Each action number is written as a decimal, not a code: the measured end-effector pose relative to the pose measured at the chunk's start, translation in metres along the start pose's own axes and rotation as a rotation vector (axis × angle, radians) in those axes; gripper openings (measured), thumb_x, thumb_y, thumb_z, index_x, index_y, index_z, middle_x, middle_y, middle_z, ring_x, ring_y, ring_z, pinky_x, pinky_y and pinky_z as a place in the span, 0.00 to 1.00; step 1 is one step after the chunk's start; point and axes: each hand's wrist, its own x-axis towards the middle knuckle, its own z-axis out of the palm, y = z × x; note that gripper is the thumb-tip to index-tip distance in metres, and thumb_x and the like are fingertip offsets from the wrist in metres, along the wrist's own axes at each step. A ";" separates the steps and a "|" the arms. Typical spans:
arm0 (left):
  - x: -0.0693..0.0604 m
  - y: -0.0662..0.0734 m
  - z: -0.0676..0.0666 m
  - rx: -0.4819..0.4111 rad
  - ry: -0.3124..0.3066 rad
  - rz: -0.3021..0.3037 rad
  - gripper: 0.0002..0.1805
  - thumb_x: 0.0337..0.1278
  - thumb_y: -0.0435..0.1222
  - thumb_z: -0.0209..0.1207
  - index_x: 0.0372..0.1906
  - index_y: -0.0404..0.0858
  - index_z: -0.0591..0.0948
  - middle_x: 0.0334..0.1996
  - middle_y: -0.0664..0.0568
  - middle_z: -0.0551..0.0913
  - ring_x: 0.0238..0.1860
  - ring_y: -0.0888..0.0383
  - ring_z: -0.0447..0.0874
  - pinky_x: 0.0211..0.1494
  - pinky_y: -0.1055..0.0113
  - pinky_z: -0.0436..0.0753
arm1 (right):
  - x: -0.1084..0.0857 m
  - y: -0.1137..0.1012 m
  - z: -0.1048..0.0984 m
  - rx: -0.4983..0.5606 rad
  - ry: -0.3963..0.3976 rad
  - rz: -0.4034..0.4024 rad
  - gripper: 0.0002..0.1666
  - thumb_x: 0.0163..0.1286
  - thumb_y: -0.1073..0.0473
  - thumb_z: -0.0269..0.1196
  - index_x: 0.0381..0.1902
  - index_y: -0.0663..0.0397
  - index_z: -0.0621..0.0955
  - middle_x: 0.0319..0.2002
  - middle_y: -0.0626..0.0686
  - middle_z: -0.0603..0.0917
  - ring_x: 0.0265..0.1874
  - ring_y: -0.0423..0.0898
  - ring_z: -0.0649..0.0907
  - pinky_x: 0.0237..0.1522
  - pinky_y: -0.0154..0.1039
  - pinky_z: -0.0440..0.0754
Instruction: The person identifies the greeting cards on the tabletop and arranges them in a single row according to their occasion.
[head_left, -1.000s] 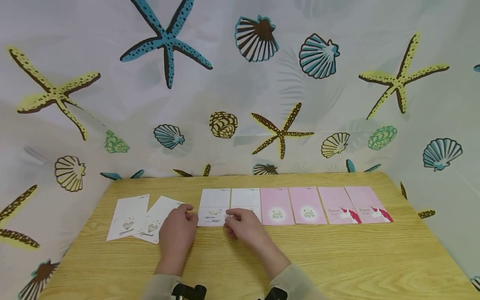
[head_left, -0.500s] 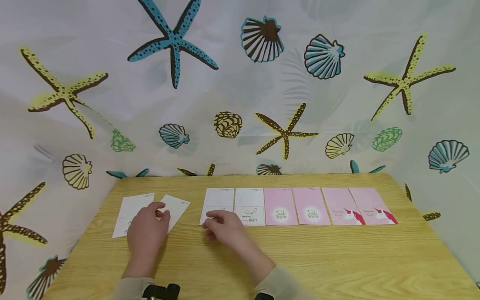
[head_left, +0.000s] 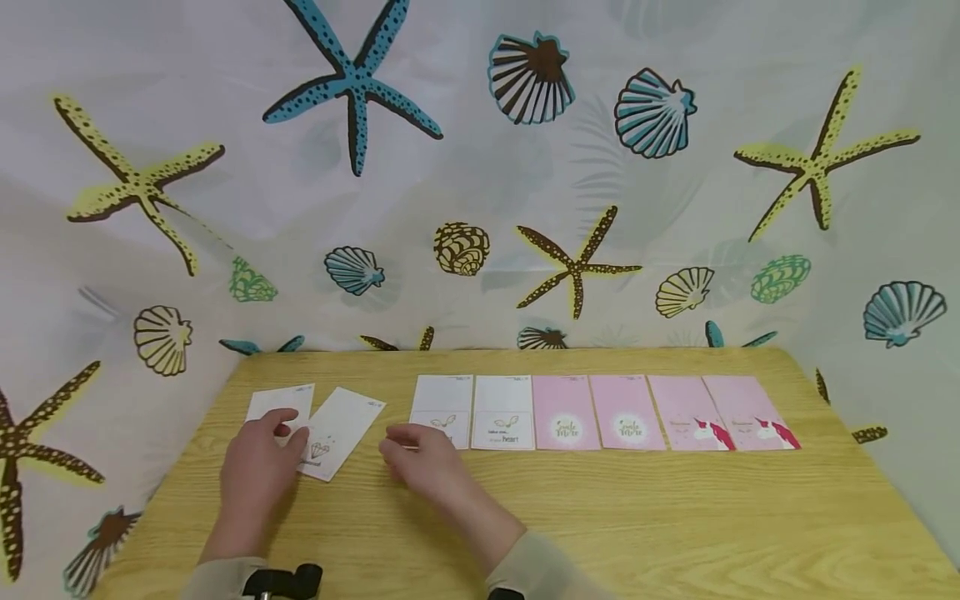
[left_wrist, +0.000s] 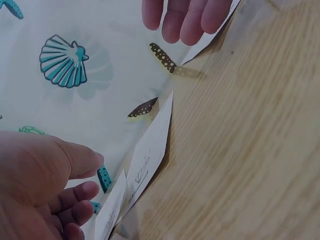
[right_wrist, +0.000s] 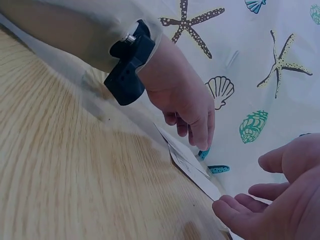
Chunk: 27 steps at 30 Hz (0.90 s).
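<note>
Over the far-left white card (head_left: 281,400) with a diamond print, my left hand (head_left: 258,467) hangs with fingers loosely bent, hiding its lower part. Seen from the left wrist, that hand pinches nothing and stays apart from the cards. A second diamond card (head_left: 341,429) lies tilted just right of it. My right hand (head_left: 431,467) is at the lower left of a white winged-heart card (head_left: 442,396), partly covering it. Its fingers look relaxed and hold nothing in the right wrist view. A matching heart card (head_left: 502,412) lies alongside.
Two pink "smile more" cards, one of them the left card (head_left: 564,408), continue the row. Past them lie two pink unicorn cards, including the rightmost card (head_left: 750,408). The wooden table (head_left: 637,517) ends at a shell-patterned cloth (head_left: 465,150).
Both hands have moved left, the left one from beside the heart cards to the diamond cards. The view has turned slightly left. The cards keep their layout.
</note>
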 end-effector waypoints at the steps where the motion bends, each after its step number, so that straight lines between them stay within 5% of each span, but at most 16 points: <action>1: 0.001 -0.002 -0.001 -0.001 -0.014 0.000 0.25 0.80 0.39 0.61 0.71 0.26 0.78 0.55 0.29 0.83 0.52 0.31 0.82 0.50 0.37 0.80 | 0.001 0.000 0.001 0.004 0.001 0.001 0.27 0.83 0.53 0.65 0.73 0.61 0.82 0.64 0.53 0.87 0.54 0.53 0.91 0.57 0.46 0.87; 11: 0.005 -0.017 0.002 -0.017 -0.053 -0.044 0.27 0.80 0.40 0.60 0.72 0.25 0.76 0.58 0.27 0.82 0.55 0.31 0.81 0.56 0.35 0.79 | 0.006 -0.003 0.014 0.117 -0.010 0.048 0.29 0.84 0.56 0.64 0.76 0.65 0.78 0.68 0.58 0.84 0.57 0.57 0.90 0.60 0.45 0.87; 18: 0.006 -0.023 0.004 -0.017 -0.086 -0.023 0.28 0.79 0.40 0.62 0.71 0.24 0.77 0.52 0.30 0.84 0.49 0.35 0.82 0.53 0.39 0.80 | 0.009 -0.001 0.022 0.157 0.007 0.083 0.29 0.83 0.57 0.65 0.75 0.67 0.78 0.70 0.60 0.82 0.56 0.58 0.90 0.61 0.47 0.86; 27: 0.009 -0.027 0.008 0.010 -0.091 -0.014 0.28 0.75 0.40 0.64 0.69 0.24 0.79 0.50 0.31 0.84 0.48 0.37 0.81 0.53 0.39 0.79 | 0.019 0.006 0.032 0.258 0.037 0.119 0.27 0.82 0.62 0.65 0.73 0.72 0.78 0.62 0.57 0.85 0.57 0.54 0.89 0.57 0.46 0.89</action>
